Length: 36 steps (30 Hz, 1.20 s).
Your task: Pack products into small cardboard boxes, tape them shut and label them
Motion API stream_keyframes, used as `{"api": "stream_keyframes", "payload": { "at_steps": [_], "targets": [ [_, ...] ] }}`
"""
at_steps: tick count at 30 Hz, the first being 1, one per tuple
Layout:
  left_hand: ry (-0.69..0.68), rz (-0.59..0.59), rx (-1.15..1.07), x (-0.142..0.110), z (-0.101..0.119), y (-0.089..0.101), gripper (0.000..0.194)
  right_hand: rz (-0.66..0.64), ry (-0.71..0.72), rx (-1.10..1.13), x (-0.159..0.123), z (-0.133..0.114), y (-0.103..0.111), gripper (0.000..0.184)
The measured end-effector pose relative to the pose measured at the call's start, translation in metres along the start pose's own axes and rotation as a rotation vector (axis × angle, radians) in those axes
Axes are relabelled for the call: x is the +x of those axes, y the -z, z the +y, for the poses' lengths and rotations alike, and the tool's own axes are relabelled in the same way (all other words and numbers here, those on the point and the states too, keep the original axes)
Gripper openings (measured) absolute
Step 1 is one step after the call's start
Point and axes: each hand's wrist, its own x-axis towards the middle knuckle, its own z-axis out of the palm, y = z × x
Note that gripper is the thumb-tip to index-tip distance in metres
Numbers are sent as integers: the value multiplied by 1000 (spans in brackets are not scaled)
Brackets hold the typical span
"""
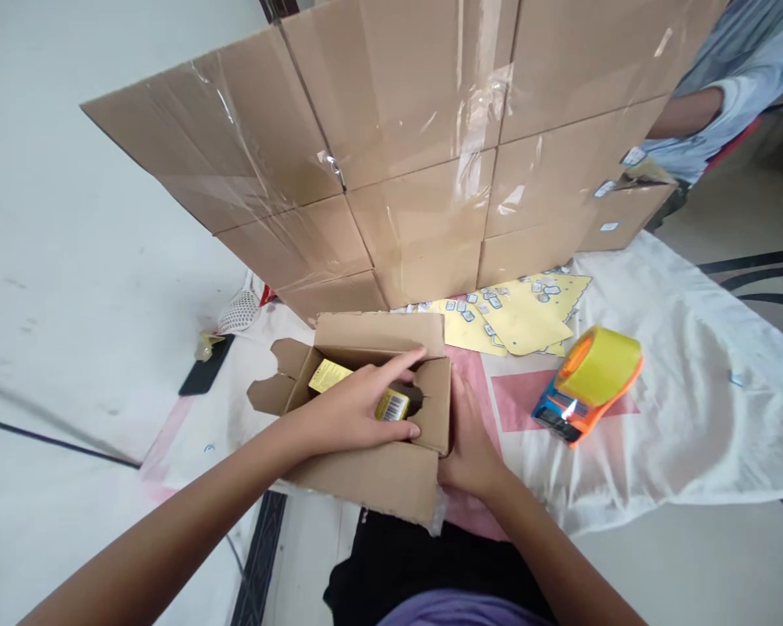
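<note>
A small open cardboard box (371, 474) stands at the table's near edge with its flaps out. Inside lies a yellow carton (393, 406) with a barcode on its end. My left hand (358, 404) reaches over the carton, thumb and index finger spread wide toward the box's right flap. The other left fingers are partly hidden inside the box. Against the outside of the right wall, my right hand (470, 439) lies with its fingers stretched out flat. To the right is a tape dispenser (587, 382) with a yellow roll.
A large taped cardboard panel (424, 209) stands upright behind the box. Yellow sheets with small labels (522, 317) lie at its foot. A black phone (207, 365) and a white mesh item (240, 309) are left. Behind the panel's right end, a person's arm (685, 113) shows beside another carton (626, 213).
</note>
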Motion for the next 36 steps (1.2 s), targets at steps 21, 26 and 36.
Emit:
{"api": "stream_keyframes", "payload": {
  "at_steps": [21,26,36],
  "targets": [
    [222,394,264,-127,-88,-14,52,-77,93,171,49,-17,67,68],
    [167,296,87,-105,-74,-16,71,-36,65,254,73,-24,57,72],
    [329,647,-584,-88,-99,-54,60,72,20,289,79,-22,53,61]
  ]
}}
